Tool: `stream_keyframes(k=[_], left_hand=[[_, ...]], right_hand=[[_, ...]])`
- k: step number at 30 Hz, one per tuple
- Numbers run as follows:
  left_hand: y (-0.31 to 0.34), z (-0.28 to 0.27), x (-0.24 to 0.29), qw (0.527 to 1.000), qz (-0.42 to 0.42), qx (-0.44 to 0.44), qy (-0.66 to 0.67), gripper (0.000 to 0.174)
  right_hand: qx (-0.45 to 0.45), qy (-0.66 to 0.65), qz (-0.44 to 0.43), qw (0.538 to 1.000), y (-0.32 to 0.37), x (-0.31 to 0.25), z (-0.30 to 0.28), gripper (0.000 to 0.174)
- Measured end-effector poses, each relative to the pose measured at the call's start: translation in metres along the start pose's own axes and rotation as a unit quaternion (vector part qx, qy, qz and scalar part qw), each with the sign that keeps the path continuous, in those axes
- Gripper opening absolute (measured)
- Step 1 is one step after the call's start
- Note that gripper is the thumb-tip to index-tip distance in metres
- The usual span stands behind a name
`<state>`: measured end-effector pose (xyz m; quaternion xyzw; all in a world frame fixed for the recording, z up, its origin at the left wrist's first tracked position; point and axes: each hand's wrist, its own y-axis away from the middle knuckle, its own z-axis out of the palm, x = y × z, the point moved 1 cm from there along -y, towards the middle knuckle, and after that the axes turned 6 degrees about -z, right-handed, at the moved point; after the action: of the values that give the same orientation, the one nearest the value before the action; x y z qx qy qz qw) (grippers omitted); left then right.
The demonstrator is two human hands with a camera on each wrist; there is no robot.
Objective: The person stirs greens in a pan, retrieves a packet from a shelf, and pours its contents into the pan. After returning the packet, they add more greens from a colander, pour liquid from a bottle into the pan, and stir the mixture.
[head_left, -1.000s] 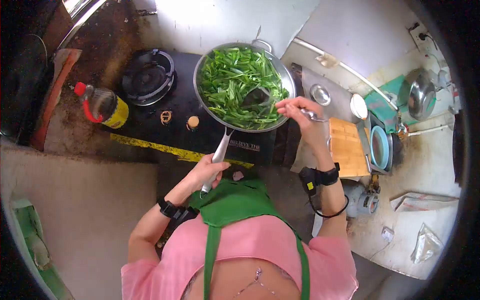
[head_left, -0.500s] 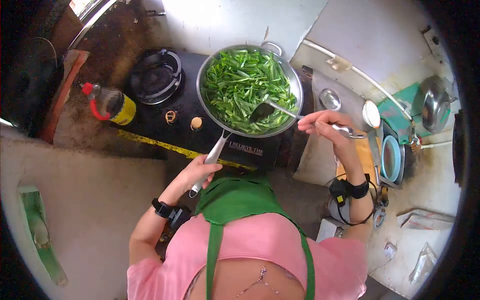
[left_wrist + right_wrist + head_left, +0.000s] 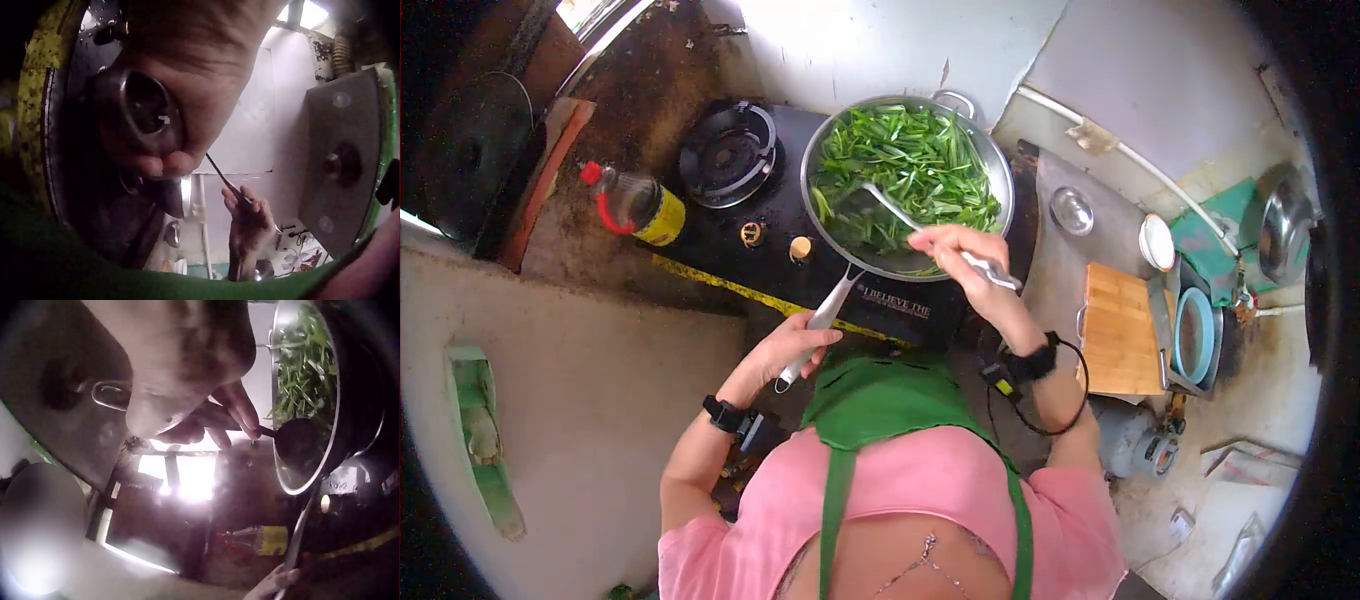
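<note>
A wide metal pan (image 3: 1008, 190) full of chopped green leaves (image 3: 910, 150) sits on the black stove. Its long handle (image 3: 830, 305) is gripped by my left hand (image 3: 788, 350); in the left wrist view the fingers of that hand (image 3: 187, 81) wrap the handle's end. My right hand (image 3: 978, 275) holds a metal ladle (image 3: 890, 205) by its handle, over the pan's near right rim. The ladle's bowl (image 3: 299, 440) lies at the leaves inside the pan in the right wrist view; leaves partly hide it in the head view.
Left of the pan are an unused burner (image 3: 728, 155) and a bottle with a red cap (image 3: 640, 208). To the right lie a wooden board (image 3: 1118, 330), a cleaver (image 3: 1160, 318), a small metal bowl (image 3: 1072, 211), a white bowl (image 3: 1157, 242) and a blue basin (image 3: 1195, 335).
My right hand moved out to the right, then back left over the pan's rim, and the ladle's bowl shifted left through the leaves. My left hand has kept its grip on the handle.
</note>
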<state>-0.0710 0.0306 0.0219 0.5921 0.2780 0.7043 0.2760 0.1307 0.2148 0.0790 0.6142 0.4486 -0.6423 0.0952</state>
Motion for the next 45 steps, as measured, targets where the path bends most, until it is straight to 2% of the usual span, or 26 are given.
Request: stream_keyframes(k=[1,3,4,6,7,8,10,12,14,17,20,21,22,23,26,28,29,30,32,34,36,38,39,42,44,45], left_hand=[[0.0,0.0,0.0,1.0,0.003,0.002,0.001,0.026],[0.001,0.001,0.0,1.0,0.004,0.001,0.004,0.026],[0.001,0.001,0.001,1.0,0.005,0.001,0.005,0.026],[-0.002,-0.002,-0.003,1.0,0.008,-0.01,0.009,0.026],[-0.004,-0.002,-0.004,1.0,0.009,-0.021,0.01,0.026],[-0.004,-0.002,-0.003,1.0,0.012,-0.022,0.008,0.026],[-0.002,0.0,-0.003,1.0,0.006,-0.015,0.015,0.026],[-0.003,0.0,-0.006,1.0,0.006,-0.016,0.014,0.026],[-0.003,0.0,-0.005,1.0,0.01,-0.019,0.012,0.026],[-0.004,0.001,-0.005,1.0,0.013,-0.016,0.017,0.025],[-0.004,0.0,-0.004,0.999,0.017,-0.034,0.021,0.025],[-0.002,0.001,-0.002,0.999,0.014,-0.028,0.017,0.025],[-0.001,0.002,0.0,1.0,0.011,-0.021,0.013,0.025],[-0.002,0.0,-0.002,1.0,0.012,-0.023,0.011,0.025],[-0.01,-0.003,-0.011,0.999,0.009,-0.037,0.029,0.026],[-0.013,-0.003,-0.013,0.999,0.016,-0.029,0.036,0.024],[-0.013,-0.002,-0.012,0.999,0.018,-0.029,0.037,0.024],[-0.011,-0.002,-0.01,0.999,0.016,-0.023,0.035,0.025],[-0.01,-0.001,-0.011,0.999,0.012,-0.017,0.032,0.025],[-0.011,-0.001,-0.011,0.999,0.017,-0.019,0.03,0.025],[-0.01,0.0,-0.012,0.999,0.013,-0.019,0.025,0.025],[-0.01,-0.002,-0.01,1.0,0.011,-0.02,0.019,0.025],[-0.009,-0.002,-0.01,0.999,0.011,-0.026,0.019,0.025],[-0.01,0.0,-0.008,0.999,0.016,-0.03,0.013,0.025],[-0.009,-0.001,-0.008,0.999,0.021,-0.025,0.005,0.025],[-0.009,0.0,-0.007,0.999,0.025,-0.018,0.011,0.025]], right_hand=[[-0.001,0.001,0.0,1.0,0.004,-0.011,-0.008,0.012],[-0.109,0.102,0.018,0.989,0.004,-0.042,-0.024,0.013],[-0.111,0.104,0.016,0.988,0.002,-0.042,-0.026,0.013],[-0.074,0.136,0.021,0.988,0.0,-0.042,-0.029,0.013],[-0.021,0.132,0.007,0.991,-0.004,-0.031,-0.021,0.013],[-0.02,0.134,0.005,0.991,-0.003,-0.013,-0.013,0.013],[0.066,0.019,-0.01,0.998,-0.001,0.011,-0.002,0.015],[0.035,0.042,0.013,0.998,0.001,-0.006,-0.012,0.016],[0.009,0.072,0.104,0.992,-0.008,-0.037,-0.023,0.016],[0.131,0.016,0.049,0.99,-0.031,-0.031,-0.024,0.017],[0.215,-0.072,-0.051,0.973,-0.049,0.036,-0.01,0.018],[0.228,-0.114,-0.017,0.967,-0.048,0.048,0.0,0.019],[0.202,-0.128,0.033,0.97,-0.041,0.06,0.006,0.017],[0.173,-0.096,0.034,0.98,-0.032,0.054,0.009,0.017],[0.099,-0.051,0.073,0.991,-0.02,0.009,0.0,0.017],[0.09,-0.039,0.067,0.993,-0.019,-0.02,-0.012,0.015],[0.073,0.01,0.04,0.997,-0.019,-0.036,-0.013,0.014],[0.072,0.01,0.039,0.997,-0.02,-0.032,-0.011,0.014],[-0.01,0.132,-0.018,0.991,-0.017,-0.008,0.002,0.013],[0.014,0.116,0.0,0.993,-0.019,0.027,0.01,0.012],[0.089,0.067,0.005,0.994,-0.034,0.04,0.006,0.011],[0.102,0.122,-0.041,0.986,-0.047,0.011,-0.002,0.011],[0.136,0.114,-0.045,0.983,-0.053,0.01,-0.007,0.011],[0.22,-0.019,-0.046,0.974,-0.07,0.029,-0.008,0.011],[0.204,-0.086,-0.001,0.975,-0.055,0.057,0.003,0.012],[0.171,-0.044,0.019,0.984,-0.039,0.059,0.011,0.014]])
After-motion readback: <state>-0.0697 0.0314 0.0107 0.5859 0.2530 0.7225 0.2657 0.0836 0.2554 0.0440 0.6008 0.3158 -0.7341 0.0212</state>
